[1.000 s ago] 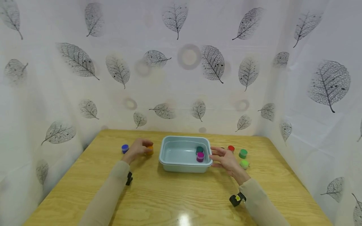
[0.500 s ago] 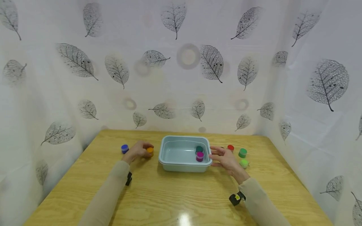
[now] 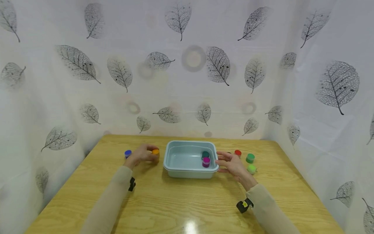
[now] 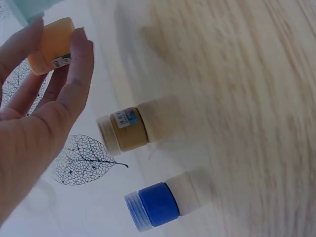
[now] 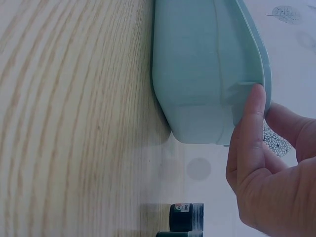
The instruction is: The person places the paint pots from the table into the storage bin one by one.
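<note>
My left hand (image 3: 142, 153) pinches a small orange paint jar (image 4: 54, 44) between thumb and fingers, left of a pale blue-green plastic basin (image 3: 187, 174). In the left wrist view, an ochre paint jar (image 4: 129, 129) and a blue paint jar (image 4: 159, 205) stand beside that hand. From the head, the ochre jar is hidden. My right hand (image 3: 233, 166) holds the basin's right rim, the fingertips at its edge in the right wrist view. Inside the basin are a magenta paint jar (image 3: 206, 162) and a dark teal one (image 3: 205, 155).
Right of the basin stand a red jar (image 3: 238, 153), a green jar (image 3: 250, 158) and a light green jar (image 3: 252, 169). A dark jar (image 5: 181, 217) shows in the right wrist view. A leaf-patterned curtain (image 3: 187, 81) hangs behind the wooden table (image 3: 181, 204).
The orange jar, first mostly covered by my left fingers, now shows tilted or raised in their grip. My right hand and the basin have stayed in place.
</note>
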{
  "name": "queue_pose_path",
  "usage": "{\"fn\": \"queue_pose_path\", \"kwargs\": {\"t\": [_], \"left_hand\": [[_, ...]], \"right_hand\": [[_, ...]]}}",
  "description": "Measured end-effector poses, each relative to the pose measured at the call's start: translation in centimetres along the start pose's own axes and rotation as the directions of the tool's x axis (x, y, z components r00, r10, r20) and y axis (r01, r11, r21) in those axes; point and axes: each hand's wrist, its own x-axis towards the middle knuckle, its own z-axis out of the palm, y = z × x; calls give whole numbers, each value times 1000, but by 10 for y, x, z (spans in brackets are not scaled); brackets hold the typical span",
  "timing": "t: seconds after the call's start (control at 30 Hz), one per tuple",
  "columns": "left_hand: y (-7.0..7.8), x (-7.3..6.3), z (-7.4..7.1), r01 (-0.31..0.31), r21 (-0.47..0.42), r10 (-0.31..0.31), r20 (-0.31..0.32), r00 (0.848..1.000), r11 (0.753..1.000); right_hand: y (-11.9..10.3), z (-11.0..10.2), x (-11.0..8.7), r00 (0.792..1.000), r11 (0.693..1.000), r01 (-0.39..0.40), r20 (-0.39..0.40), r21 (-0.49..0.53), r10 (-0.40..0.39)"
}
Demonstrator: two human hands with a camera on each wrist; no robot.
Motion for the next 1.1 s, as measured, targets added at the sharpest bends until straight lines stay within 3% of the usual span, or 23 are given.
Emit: {"fn": "queue_pose_path", "kwargs": {"t": [0.33, 0.53, 0.63, 0.73, 0.97, 1.1], "left_hand": [[14, 2, 4, -36, -214, 29, -37, 999, 976], [24, 1, 12, -90, -287, 62, -105, 993, 954], [29, 2, 21, -102, -331, 50, -162, 985, 938], [33, 4, 30, -104, -340, 31, -214, 976, 935], [49, 3, 50, -104, -389, -6, -271, 963, 915], [56, 4, 60, -98, -360, -7, -280, 960, 928]], "right_hand": [[-1, 0, 0, 1000, 1000, -5, 7, -8, 5], [-2, 1, -2, 1000, 1000, 0, 1, -16, 0], [0, 1, -2, 1000, 1000, -3, -7, -16, 3], [2, 0, -1, 1000, 1000, -7, -10, -17, 7], [2, 0, 0, 1000, 1000, -5, -6, -12, 5], [2, 0, 0, 1000, 1000, -12, -6, -9, 12]]}}
